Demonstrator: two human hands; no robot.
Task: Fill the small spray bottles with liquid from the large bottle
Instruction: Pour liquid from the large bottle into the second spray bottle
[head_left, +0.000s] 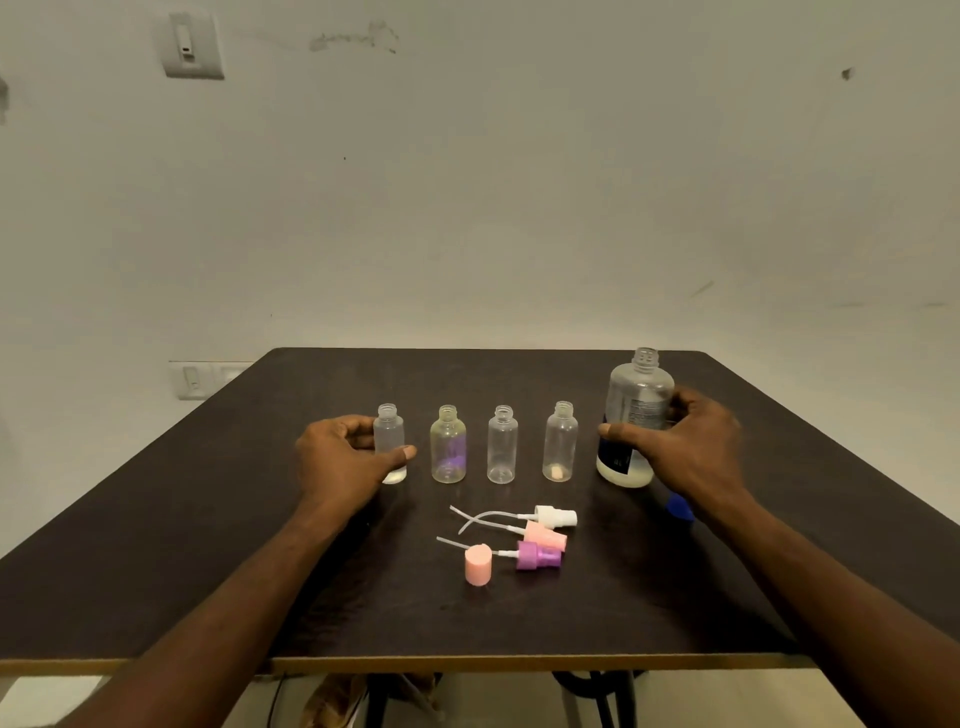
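Several small clear bottles stand uncapped in a row on the dark table (208, 545). My left hand (340, 460) grips the leftmost small bottle (389, 441), which has a little liquid at its bottom. To its right stand a yellowish bottle (448, 447), a clear one (502, 447) and another clear one (560, 444). My right hand (685, 447) holds the large clear bottle (636, 410), which stands upright, uncapped, with a dark label and liquid low inside.
Three spray heads, white (555, 516), pink (544, 534) and purple (537, 556), lie with their tubes in front of the row, beside a pink cap (478, 565). A blue cap (678, 506) peeks out under my right wrist. A wall stands behind the table.
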